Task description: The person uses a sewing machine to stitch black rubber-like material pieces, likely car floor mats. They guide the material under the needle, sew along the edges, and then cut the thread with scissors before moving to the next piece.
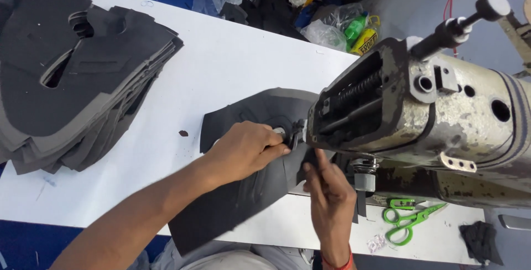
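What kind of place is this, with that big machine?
Probably a sewing workshop. A worn industrial sewing machine sits on a white table, a tall stack of cut dark pieces waits nearby, and both hands guide a dark piece under its needle.

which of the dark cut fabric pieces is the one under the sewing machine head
The single dark piece lying flat at the table's middle, pressed by the left hand and right hand beside the sewing machine. The others sit untouched in the stack at far left.
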